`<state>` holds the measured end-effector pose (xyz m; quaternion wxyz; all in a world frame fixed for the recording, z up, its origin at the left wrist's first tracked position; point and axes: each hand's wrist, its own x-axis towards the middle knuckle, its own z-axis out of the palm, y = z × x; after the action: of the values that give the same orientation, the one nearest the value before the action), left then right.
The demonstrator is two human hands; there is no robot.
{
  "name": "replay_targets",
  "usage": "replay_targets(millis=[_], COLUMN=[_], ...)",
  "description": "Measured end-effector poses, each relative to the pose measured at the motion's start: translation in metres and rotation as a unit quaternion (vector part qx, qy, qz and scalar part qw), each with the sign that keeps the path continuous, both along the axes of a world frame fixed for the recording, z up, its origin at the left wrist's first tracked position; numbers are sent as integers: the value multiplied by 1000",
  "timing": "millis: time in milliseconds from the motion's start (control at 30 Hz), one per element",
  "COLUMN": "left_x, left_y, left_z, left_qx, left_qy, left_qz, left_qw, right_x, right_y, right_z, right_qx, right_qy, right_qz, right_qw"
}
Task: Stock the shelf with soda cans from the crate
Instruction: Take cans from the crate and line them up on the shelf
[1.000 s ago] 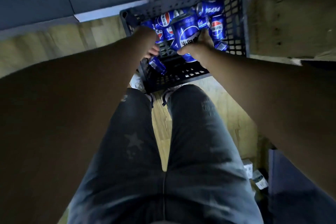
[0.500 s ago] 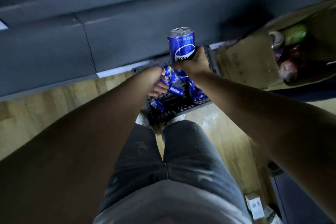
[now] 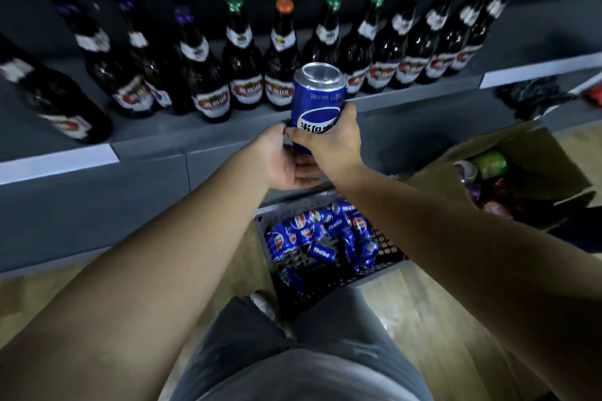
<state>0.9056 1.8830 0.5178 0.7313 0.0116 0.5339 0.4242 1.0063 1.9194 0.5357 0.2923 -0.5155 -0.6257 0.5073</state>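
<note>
My right hand (image 3: 329, 143) grips a blue soda can (image 3: 317, 98) and holds it upright, just in front of the grey shelf (image 3: 153, 138). Cupped against the can's lower left side and bottom is my left hand (image 3: 281, 161), its thumb on the side and its fingers underneath. Below my arms, on the floor, stands the black plastic crate (image 3: 389, 246), and several more blue cans (image 3: 322, 231) lie loose inside it.
A row of dark glass bottles (image 3: 244, 75) stands along the shelf behind the can. An open cardboard box (image 3: 537, 153) with mixed cans sits on the floor at the right. My legs are below, close to the crate.
My right hand has lifted the can out of the crate up to shelf height. My left hand left the crate and came up under the can. The view tilted up to the bottles.
</note>
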Motion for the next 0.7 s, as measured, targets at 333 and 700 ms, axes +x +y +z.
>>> replay_targets(millis=[333, 700], left_x=[-18, -24], left_y=[-13, -12], left_z=[65, 132], left_qx=[73, 105], left_qy=[25, -23], left_qz=[34, 141], left_qw=[996, 984], right_x=[-17, -23], right_y=[-15, -20], right_z=[50, 82], right_qx=[103, 175], right_qy=[31, 119], right_qz=[30, 58], right_qw=[994, 976])
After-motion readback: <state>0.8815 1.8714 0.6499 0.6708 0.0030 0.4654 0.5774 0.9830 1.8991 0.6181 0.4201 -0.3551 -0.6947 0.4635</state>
